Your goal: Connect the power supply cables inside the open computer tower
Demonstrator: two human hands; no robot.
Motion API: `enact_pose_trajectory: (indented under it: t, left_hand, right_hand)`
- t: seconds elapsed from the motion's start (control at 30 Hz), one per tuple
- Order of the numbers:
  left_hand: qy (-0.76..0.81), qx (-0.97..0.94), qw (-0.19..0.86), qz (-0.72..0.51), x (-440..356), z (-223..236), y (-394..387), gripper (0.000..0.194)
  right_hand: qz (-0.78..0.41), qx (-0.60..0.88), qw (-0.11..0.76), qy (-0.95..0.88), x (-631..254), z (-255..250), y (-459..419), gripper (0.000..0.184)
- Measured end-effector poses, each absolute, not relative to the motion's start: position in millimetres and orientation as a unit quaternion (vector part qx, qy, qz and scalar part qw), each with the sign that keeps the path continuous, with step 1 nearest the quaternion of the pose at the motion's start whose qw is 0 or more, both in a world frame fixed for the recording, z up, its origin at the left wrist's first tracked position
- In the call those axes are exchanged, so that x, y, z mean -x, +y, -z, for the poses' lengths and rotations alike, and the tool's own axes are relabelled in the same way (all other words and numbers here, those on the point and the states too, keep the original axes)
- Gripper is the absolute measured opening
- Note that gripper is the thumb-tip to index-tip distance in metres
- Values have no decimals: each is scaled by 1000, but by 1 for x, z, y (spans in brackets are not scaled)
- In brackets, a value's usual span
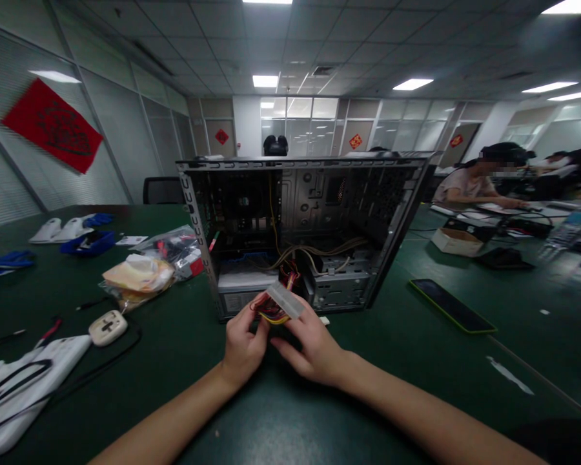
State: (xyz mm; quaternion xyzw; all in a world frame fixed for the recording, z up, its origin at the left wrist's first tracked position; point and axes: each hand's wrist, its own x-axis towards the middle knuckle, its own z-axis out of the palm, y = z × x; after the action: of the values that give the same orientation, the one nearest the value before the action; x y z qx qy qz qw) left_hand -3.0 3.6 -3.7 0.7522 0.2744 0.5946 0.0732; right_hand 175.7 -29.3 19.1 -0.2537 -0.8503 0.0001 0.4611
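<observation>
An open desktop computer case (397, 194) stands upright on the dark green table (407, 361), its side panel off and its drive bays and loose cables showing. Just in front of it, my left hand (243, 341) and my right hand (312, 342) together pinch a pale multi-pin power connector (285, 299). A bundle of red, yellow and black wires (273, 314) runs from the connector back into the case. Both hands have their fingers closed on the connector and wires.
Plastic bags of parts (148, 268), a small white controller with a black cable (107, 327) and white and blue items (72, 232) lie at left. A phone (451, 306) rests at right. Other people sit at the far right table.
</observation>
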Motion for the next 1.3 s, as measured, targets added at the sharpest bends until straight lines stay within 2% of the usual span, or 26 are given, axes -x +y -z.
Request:
enact_pose_trajectory:
  t: [0.1,0.3,0.47,0.6,0.7,0.8,0.93,1.0,1.17,1.3]
  left_hand:
    - [282,-765,91,-572,8,4,8,30]
    - [199,-828,37,-523,11,1,8,42]
    - [167,-852,21,-495,5,-2,5,29]
    - [180,-833,0,-524,-2,-2,4,20]
    - [185,-834,-11,-519,-3,-3,2,17]
    - [260,-843,14,-471,2,-5,0,15]
    - [414,-857,81,-296,11,-1,3,6]
    - [416,-868,122,-242,13,4,6,13]
    - [337,-862,219,-309,11,10,9,15]
    - [322,-844,213,-373,11,8,4,12]
  right_hand:
    - [34,262,428,-864,-177,-15,-26,58]
    - [72,253,461,-848,-177,-11,-26,62]
    - [94,260,484,-830,-173,-19,-34,41]
    - [120,242,459,-846,-167,-23,-40,21]
    - [140,214,451,-855,-166,-23,-39,17]
    - [153,202,443,-860,-169,-23,-35,18]
    - [163,187,430,-868,-171,-22,-32,19]
    - [164,180,422,-873,-170,-21,-31,20]
    - [163,188,387,-888,-166,-18,-31,23]
    - [159,199,380,-889,-167,-19,-31,29]
